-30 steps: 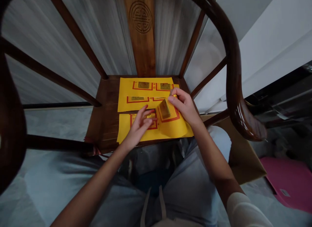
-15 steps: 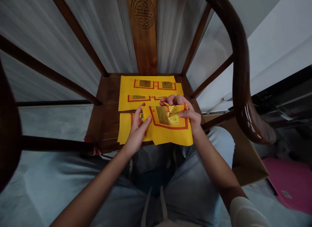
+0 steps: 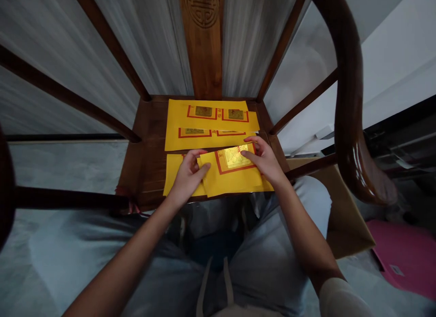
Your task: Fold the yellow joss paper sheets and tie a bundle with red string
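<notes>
Between my hands is a folded sheet of yellow joss paper (image 3: 235, 178), with a shiny gold patch inside a red printed border. My left hand (image 3: 187, 176) pinches its left edge, thumb in front and fingers behind. On the right side, my right hand (image 3: 267, 159) grips the upper corner, its thumb lying over the gold foil. The held paper is just above the front of the wooden seat, partly covering another yellow sheet (image 3: 173, 171). Farther back, overlapping yellow joss papers (image 3: 177, 117) with red frames and gold squares lie on the seat.
The dark wooden chair seat (image 3: 143, 167) has a carved back slat (image 3: 204, 49) behind it and a curved armrest (image 3: 349, 103) at right. Below the armrest stands a cardboard box (image 3: 347, 217), with a pink plastic object (image 3: 405, 258) beside it on the floor.
The held joss paper has come lower and lies flatter, its right end no longer curling up. My right hand has shifted slightly down and left on it. The view has shifted a little.
</notes>
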Demonstrator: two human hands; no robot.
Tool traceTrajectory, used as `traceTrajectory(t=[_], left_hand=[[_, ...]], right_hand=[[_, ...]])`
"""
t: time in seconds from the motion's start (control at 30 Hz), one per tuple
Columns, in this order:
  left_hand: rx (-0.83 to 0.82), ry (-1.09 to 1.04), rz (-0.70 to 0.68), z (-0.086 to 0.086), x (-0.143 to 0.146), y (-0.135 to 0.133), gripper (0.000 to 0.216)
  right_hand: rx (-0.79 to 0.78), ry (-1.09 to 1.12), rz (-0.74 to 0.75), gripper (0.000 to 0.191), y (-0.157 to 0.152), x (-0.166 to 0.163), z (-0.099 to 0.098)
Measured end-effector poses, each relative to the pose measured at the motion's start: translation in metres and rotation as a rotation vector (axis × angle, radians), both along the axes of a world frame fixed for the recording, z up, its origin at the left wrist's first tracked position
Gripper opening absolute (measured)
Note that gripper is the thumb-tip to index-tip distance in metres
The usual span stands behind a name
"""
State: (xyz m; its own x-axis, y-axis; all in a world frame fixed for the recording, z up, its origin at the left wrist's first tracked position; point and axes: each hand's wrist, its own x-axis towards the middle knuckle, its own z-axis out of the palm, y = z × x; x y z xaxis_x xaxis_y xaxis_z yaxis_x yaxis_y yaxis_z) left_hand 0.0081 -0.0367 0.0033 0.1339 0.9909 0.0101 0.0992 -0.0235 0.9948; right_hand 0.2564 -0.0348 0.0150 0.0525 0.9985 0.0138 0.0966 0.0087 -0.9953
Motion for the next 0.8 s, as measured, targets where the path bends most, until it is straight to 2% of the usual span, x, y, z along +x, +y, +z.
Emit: traceTrajectory(t=[0.1, 0.3, 0.53, 0.7, 0.8], left_hand=[[0.016, 0.043, -0.003, 0.0, -0.003, 0.005, 0.036], [-0.02, 0.001, 0.085, -0.003, -0.007, 0.008, 0.038], [-0.028, -0.079, 0.11, -0.008, -0.011, 0.013, 0.049], [-0.093, -0.053, 0.083, 0.0, -0.009, 0.008, 0.043], [-0.041, -0.049, 0.126, 0.006, -0.005, 0.003, 0.034]], right_hand=[[0.006, 0.005, -0.004, 0.043, 0.001, 0.003, 0.003], [-0.001, 0.012, -0.021, 0.039, 0.001, 0.003, 0.004], [0.022, -0.042, -0.068, 0.039, -0.003, 0.003, 0.002], [0.047, -0.043, -0.085, 0.04, -0.007, 0.004, 0.0], [0.045, -0.038, -0.094, 0.041, -0.009, 0.004, 0.0]])
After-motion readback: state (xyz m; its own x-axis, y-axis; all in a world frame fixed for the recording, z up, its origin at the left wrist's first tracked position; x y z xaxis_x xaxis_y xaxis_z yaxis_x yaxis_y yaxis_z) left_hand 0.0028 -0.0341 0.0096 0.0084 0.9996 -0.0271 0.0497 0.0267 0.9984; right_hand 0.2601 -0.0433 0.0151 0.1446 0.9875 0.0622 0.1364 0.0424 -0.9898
